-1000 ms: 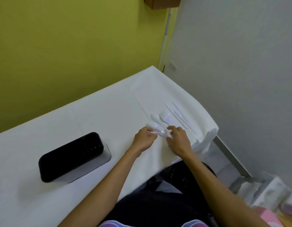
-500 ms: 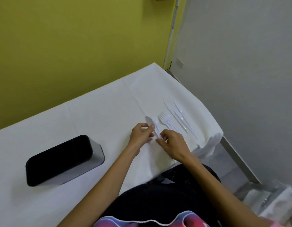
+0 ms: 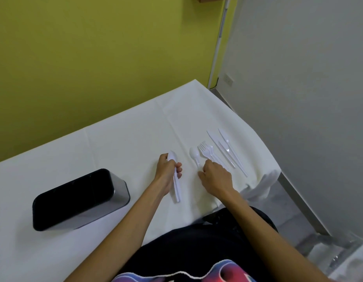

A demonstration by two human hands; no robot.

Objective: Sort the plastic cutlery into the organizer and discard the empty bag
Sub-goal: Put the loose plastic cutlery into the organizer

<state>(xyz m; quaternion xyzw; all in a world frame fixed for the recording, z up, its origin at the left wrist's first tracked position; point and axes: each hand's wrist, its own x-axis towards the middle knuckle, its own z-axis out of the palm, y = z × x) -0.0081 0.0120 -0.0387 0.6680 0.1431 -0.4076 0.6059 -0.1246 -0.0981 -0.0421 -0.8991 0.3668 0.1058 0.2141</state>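
Note:
My left hand (image 3: 168, 171) grips a white plastic spoon (image 3: 176, 185), bowl pointing away and handle toward me, just above the white table (image 3: 119, 151). My right hand (image 3: 216, 177) rests curled on the cloth, its fingertips on the handles of another white spoon (image 3: 193, 154) and the white forks (image 3: 205, 150). White knives (image 3: 225, 149) lie in a row to the right of the forks. The organizer (image 3: 78, 198), black inside with a silver wall, stands at the left. No bag can be made out on the table.
The table's right edge runs close to the knives, where the cloth hangs in folds (image 3: 264, 180). A yellow wall lies behind and a grey wall to the right. Clear plastic clutter (image 3: 343, 253) lies on the floor at the lower right.
My left hand has lifted one spoon out of the group and drawn it left, away from my right hand. The right hand stays at the remaining spoon and forks.

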